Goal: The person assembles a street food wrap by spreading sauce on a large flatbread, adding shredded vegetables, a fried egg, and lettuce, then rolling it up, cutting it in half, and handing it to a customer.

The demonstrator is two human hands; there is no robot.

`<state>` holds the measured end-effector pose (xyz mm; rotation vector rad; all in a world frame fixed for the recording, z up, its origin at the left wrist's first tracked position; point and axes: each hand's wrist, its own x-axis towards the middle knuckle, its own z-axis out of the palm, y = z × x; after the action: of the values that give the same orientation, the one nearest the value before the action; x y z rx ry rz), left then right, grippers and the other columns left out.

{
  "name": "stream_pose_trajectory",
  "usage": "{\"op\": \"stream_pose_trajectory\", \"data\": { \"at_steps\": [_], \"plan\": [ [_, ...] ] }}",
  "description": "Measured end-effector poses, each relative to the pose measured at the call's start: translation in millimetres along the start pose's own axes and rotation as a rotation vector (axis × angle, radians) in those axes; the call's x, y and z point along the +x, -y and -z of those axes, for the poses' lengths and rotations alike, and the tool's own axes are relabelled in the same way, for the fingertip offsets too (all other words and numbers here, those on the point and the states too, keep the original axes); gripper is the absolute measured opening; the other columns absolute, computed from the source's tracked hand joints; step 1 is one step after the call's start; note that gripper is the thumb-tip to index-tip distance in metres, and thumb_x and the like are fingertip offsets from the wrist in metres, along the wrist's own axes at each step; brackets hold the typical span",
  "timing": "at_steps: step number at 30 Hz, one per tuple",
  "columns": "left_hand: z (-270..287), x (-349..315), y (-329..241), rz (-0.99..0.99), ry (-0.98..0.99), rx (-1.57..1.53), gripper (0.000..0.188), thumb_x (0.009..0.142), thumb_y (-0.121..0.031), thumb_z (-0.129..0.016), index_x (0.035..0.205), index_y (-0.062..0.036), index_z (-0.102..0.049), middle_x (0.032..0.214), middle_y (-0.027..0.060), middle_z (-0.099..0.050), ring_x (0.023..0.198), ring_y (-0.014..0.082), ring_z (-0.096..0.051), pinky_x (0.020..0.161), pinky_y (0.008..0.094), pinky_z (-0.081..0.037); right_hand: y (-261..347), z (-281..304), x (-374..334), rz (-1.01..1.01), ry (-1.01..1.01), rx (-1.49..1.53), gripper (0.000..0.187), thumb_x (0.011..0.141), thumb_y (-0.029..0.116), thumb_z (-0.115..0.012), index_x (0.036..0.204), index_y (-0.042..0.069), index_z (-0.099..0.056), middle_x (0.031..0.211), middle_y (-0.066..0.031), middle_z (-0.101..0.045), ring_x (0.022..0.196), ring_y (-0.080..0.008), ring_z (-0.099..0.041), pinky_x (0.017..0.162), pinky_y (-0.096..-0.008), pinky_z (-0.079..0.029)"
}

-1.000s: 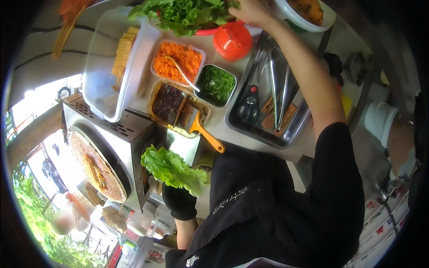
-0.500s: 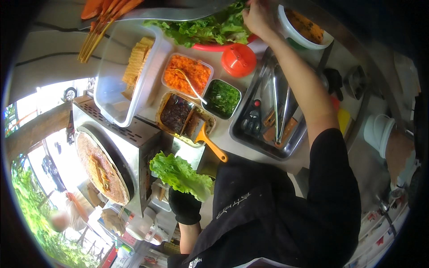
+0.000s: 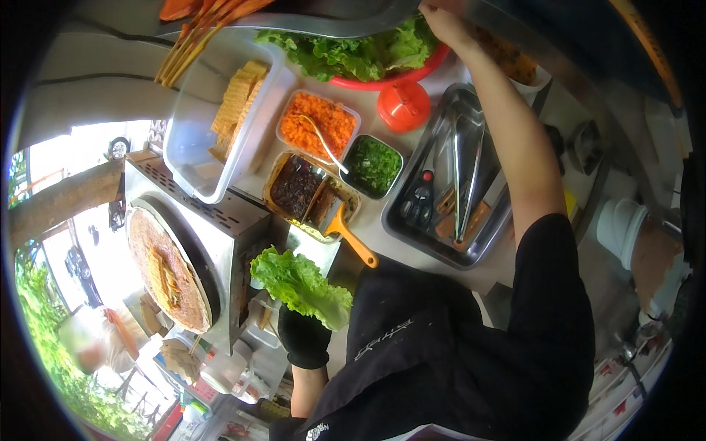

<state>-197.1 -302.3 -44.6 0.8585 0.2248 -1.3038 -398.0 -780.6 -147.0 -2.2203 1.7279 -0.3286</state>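
A frilly green lettuce leaf (image 3: 298,283) lies in my left hand (image 3: 303,339), which wears a black glove and is closed under the leaf; its fingers are mostly covered. My bare right hand (image 3: 447,28) stretches to the top edge of the view, beside a red bowl (image 3: 397,82) heaped with lettuce leaves (image 3: 346,55). The right fingertips are cut off at the picture's top, so their grip is not visible. To the left, a round griddle (image 3: 212,290) carries a thin browned crepe (image 3: 147,242), with yellowish strips of filling (image 3: 163,279) along its middle.
Tubs of chopped orange food (image 3: 316,125), chopped greens (image 3: 373,165) and dark sauce (image 3: 294,189) stand centrally, an orange-handled spatula (image 3: 353,239) in the sauce tub. Nearby are a clear bin (image 3: 193,158), a red-lidded container (image 3: 403,106), and a steel tray (image 3: 471,253) with tongs (image 3: 463,184). Another person (image 3: 95,342) stands lower left.
My right hand has moved slightly up and right, its fingertips now leaving the view. The left hand still holds the lettuce leaf. The person at lower left has shifted.
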Motion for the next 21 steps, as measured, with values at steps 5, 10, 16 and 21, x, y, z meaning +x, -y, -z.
{"op": "stream_pose_trajectory", "data": {
  "at_steps": [5, 10, 16, 21],
  "plan": [
    [9, -3, 3, -0.052, 0.022, 0.206, 0.037, 0.095, -0.019, -0.033, 0.127, 0.0001, -0.041, 0.122, 0.0144, -0.05, 0.112, 0.0287, -0.049, 0.099, 0.0414, -0.036, 48, 15, -16, 0.173, -0.121, 0.129, 0.032, 0.075, 0.023, -0.066, 0.104, 0.014, -0.057, 0.095, -0.0141, -0.062, 0.089, -0.0331, -0.061, 0.082, -0.0413, -0.047],
    [-9, -1, -4, -0.089, 0.126, 0.356, 0.037, 0.095, -0.016, -0.033, 0.126, 0.0017, -0.042, 0.124, 0.015, -0.05, 0.114, 0.0273, -0.048, 0.099, 0.0396, -0.037, 20, -38, -12, 0.284, -0.137, -0.321, 0.013, 0.071, 0.013, -0.066, 0.082, 0.006, -0.067, 0.091, -0.014, -0.064, 0.091, -0.0317, -0.061, 0.084, -0.0407, -0.047],
    [9, -15, -4, -0.021, -0.104, 0.011, 0.036, 0.091, -0.01, -0.044, 0.125, 0.002, -0.043, 0.122, 0.0135, -0.052, 0.112, 0.0258, -0.05, 0.095, 0.0357, -0.04, 56, -49, -4, 0.204, -0.008, -0.156, 0.022, 0.073, 0.022, -0.063, 0.083, 0.003, -0.069, 0.089, -0.0185, -0.066, 0.088, -0.0322, -0.064, 0.078, -0.0395, -0.05],
    [-26, -15, -10, -0.167, -0.079, 0.685, 0.04, 0.087, -0.008, -0.051, 0.125, 0.0013, -0.044, 0.121, 0.0114, -0.054, 0.111, 0.0213, -0.051, 0.095, 0.0317, -0.04, 48, -88, 6, 0.126, -0.04, -0.051, 0.019, 0.072, 0.02, -0.064, 0.086, 0.008, -0.068, 0.091, -0.0161, -0.066, 0.089, -0.0314, -0.063, 0.078, -0.04, -0.051]
  ]
}}
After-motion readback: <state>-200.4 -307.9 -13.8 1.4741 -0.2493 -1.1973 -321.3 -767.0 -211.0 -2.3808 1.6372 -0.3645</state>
